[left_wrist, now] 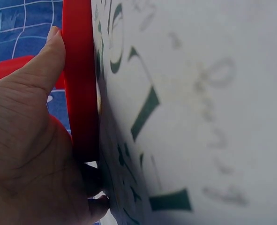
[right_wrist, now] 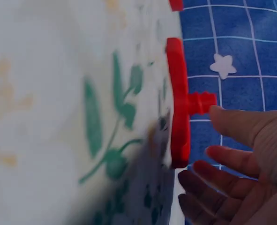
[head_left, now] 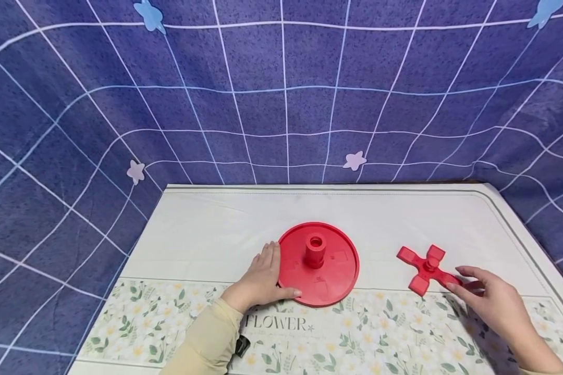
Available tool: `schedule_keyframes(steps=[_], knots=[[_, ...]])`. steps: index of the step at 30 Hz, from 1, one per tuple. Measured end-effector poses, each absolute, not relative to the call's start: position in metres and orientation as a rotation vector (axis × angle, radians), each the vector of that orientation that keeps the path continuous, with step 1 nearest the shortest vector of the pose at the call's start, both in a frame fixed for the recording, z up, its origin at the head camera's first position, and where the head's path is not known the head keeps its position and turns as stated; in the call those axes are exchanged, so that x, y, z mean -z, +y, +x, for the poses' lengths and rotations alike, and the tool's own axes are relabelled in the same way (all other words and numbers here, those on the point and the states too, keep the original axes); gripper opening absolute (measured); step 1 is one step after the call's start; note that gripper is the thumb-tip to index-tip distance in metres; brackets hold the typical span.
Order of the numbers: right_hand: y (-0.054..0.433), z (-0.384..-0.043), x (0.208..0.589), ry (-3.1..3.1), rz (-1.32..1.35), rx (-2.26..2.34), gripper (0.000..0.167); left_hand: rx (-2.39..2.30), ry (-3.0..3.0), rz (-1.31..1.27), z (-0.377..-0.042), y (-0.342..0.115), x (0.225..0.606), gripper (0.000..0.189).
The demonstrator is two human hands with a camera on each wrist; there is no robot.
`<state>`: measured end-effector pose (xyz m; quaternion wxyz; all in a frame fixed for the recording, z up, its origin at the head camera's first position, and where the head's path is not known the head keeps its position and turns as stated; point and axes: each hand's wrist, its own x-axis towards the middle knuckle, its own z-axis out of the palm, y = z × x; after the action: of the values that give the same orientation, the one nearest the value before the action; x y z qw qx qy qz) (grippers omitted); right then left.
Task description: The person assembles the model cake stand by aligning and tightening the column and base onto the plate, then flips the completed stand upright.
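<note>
A round red plastic disc [head_left: 293, 260] with a raised rim and a hollow centre post [head_left: 315, 250] lies flat on the table. My left hand [head_left: 262, 278] rests at its left side, the fingers straight beside the rim and the thumb along the near edge. In the left wrist view that thumb [left_wrist: 51, 56] lies against the rim. To the right is a red cross-shaped piece [head_left: 419, 284] with a short upright peg [head_left: 432, 262]. My right hand [head_left: 494, 299] is at its near right arm, thumb and fingers apart around that end; whether they touch it is unclear.
The white table [head_left: 230, 208] has a flowered band with printed lettering [head_left: 277, 323]. Blue gridded cloth [head_left: 262, 114] with star patches hangs behind and at both sides. A small black item [head_left: 242, 345] sits at the left wrist.
</note>
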<state>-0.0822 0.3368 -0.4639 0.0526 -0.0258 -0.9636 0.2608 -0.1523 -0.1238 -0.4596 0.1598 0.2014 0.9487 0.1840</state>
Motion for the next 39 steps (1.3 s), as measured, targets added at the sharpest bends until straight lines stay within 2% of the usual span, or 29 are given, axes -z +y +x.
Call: schedule_keyframes(steps=[4,11,17,25,39], knots=[[0.342,-0.086,0.467,-3.036,-0.058,-0.684,0.054,-0.518,2.710,0.569,-0.153,-0.123,0.458,0.119],[0.344,-0.091,0.468,-3.058,-0.042,-0.627,0.037,-0.488,2.715,0.568,-0.152,-0.123,0.459,0.119],[0.342,-0.085,0.461,-2.974,-0.100,-0.713,0.041,-0.500,2.713,0.574,-0.153,-0.123,0.460,0.120],[0.326,-0.084,0.443,-2.688,-0.031,-0.868,0.031,-0.501,2.715,0.564,-0.153,-0.125,0.465,0.120],[0.291,-0.102,0.426,-2.429,0.163,-1.154,0.040,-0.505,2.721,0.565,-0.152,-0.125,0.466,0.121]])
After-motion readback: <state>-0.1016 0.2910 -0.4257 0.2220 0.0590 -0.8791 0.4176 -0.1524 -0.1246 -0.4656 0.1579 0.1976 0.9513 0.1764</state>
